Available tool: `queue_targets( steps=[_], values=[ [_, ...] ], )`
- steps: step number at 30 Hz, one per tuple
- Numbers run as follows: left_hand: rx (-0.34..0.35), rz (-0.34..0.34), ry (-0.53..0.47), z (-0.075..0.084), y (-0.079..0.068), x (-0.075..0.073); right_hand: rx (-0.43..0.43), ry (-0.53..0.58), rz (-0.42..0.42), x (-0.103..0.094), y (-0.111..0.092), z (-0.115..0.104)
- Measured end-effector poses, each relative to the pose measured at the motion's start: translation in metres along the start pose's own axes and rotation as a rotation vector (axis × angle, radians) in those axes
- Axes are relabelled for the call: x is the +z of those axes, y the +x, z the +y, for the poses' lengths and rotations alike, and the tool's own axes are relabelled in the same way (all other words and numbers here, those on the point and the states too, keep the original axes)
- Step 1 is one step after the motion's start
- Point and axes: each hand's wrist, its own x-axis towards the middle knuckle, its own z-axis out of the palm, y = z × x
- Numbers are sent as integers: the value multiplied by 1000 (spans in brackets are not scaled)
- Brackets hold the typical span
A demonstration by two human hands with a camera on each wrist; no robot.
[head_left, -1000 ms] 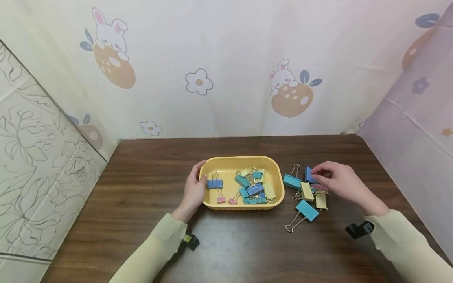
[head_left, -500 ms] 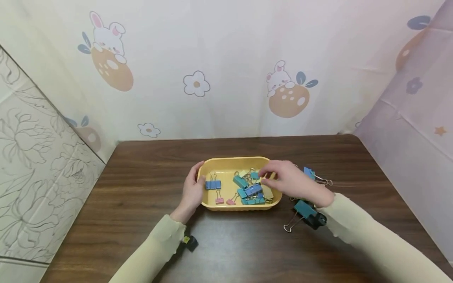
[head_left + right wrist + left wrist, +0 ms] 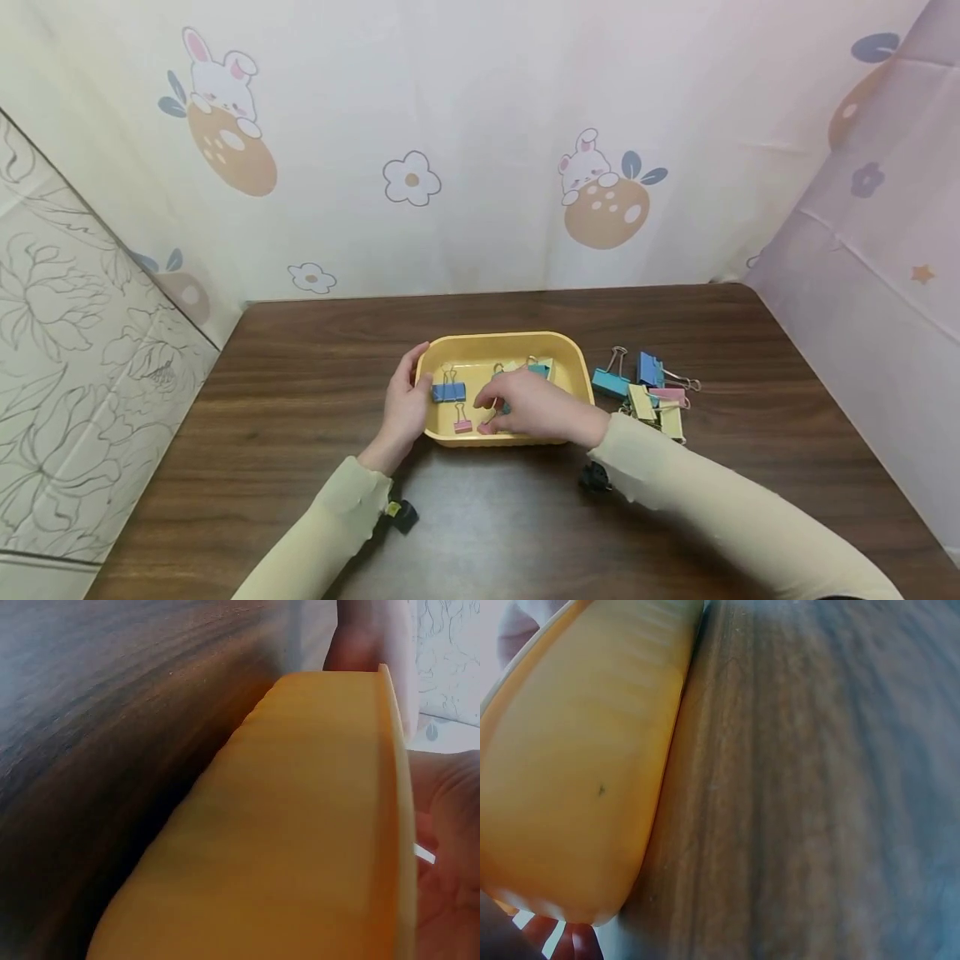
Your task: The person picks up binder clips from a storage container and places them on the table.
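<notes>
Steadying the yellow tray (image 3: 495,346) at its 9 o'clock end, our left hand (image 3: 405,406) holds the rim, thumb over the edge, other fingers round the outside. Our right hand (image 3: 536,406) reaches in across the 4 o'clock wall.

Positions, from tray centre, 12 toward the curtain (image 3: 495,225): blue clip (image 3: 448,392) at 9, first pink clip (image 3: 462,426) at 8, second pink clip (image 3: 486,427) at 7, just by our right fingertips; teal clip (image 3: 538,369) at 2. The loose clips (image 3: 642,403) lie outside at 3, on the table (image 3: 487,517).

Step in hand, our judgement: a fine reach for one small clip. Best done with the tray kept flat and still, finger and thumb taking the clip by its body rather than its slim wire handles, then a straight lift so that neighbours are not dragged along.

Grip: left, firm-looking, on the tray. Right, fingers bent, a narrow gap between index finger and thumb; we cannot tell whether the second pink clip is pinched or merely beside the thumb. The tray wall hides this contact in the right wrist view.
</notes>
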Motion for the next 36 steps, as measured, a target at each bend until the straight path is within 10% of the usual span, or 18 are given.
queue_targets(
  steps=[23,36],
  values=[
    [-23,5,1,-1,0,0,-72,-155,-156,17,23,13],
    [2,17,16,-4,2,1,-11,46,-51,3,12,18]
  ],
)
